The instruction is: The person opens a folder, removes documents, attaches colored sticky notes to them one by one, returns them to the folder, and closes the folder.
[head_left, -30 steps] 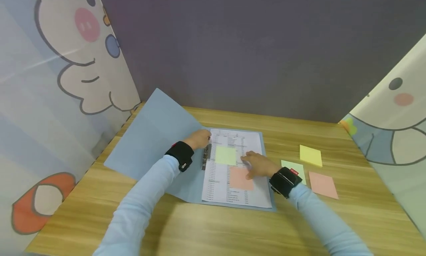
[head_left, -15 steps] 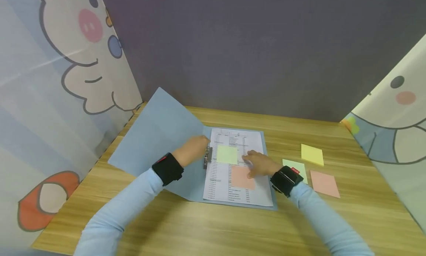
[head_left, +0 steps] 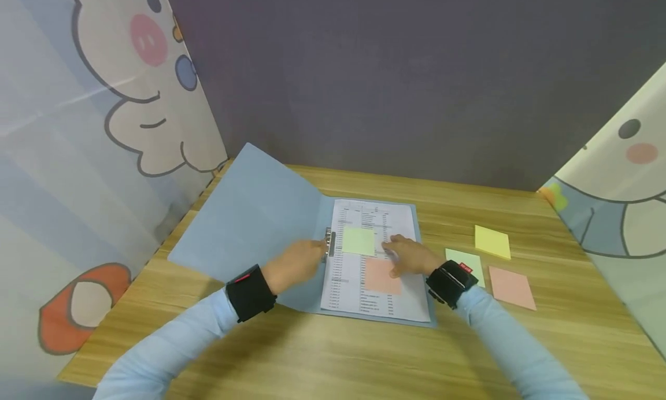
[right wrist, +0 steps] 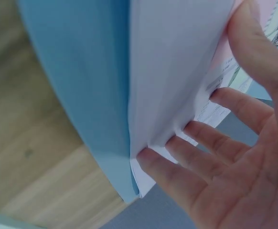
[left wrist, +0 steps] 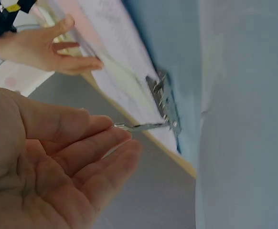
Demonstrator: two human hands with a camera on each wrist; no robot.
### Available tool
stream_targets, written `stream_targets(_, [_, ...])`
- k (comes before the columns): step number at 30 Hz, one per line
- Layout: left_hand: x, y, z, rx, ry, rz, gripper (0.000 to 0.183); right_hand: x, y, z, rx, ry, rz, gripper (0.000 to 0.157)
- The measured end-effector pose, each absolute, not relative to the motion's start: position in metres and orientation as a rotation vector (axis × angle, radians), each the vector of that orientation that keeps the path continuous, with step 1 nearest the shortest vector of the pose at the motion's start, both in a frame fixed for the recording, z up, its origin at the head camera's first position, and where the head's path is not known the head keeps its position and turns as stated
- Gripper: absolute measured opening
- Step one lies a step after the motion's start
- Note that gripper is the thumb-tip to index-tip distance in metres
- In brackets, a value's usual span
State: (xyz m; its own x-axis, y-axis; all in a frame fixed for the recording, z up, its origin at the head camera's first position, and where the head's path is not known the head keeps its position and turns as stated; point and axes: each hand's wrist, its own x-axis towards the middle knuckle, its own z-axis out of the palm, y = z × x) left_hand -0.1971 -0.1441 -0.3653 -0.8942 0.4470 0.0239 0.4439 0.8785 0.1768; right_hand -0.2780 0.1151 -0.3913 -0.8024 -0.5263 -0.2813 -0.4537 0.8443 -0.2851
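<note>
A light blue folder point(head_left: 260, 206) lies open, its cover spread to the left. Printed sheets point(head_left: 346, 299) sit in its right side, with a green sticky note point(head_left: 358, 241) and a pink sticky note point(head_left: 383, 276) on top. Along the sheets' left edge is a metal lever clip point(head_left: 331, 242). My left hand point(head_left: 295, 264) pinches the end of the clip's lever point(left wrist: 146, 127) at the fingertips, as the left wrist view shows. My right hand point(head_left: 412, 256) rests on the sheets near their right edge, its fingers point(right wrist: 170, 174) spread and touching the paper.
Right of the folder lie a yellow sticky pad point(head_left: 492, 241), a green sticky pad point(head_left: 465, 264) and a pink sticky pad point(head_left: 512, 288) on the wooden table point(head_left: 364, 354). A dark panel point(head_left: 374, 88) rises behind, with cartoon-printed cloth point(head_left: 52, 186) at both sides.
My left hand has moved from the clip's upper end toward me and a little left, uncovering more of the clip. My right hand stays on the sheets. The head view has shifted slightly.
</note>
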Motion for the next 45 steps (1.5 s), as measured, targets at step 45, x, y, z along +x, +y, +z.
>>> stream_targets(45, [-0.135,-0.146,-0.356,1.263,3.161,0.645,0.05,-0.275,0.112,-0.4,-0.699,2.648,-0.322,0.075])
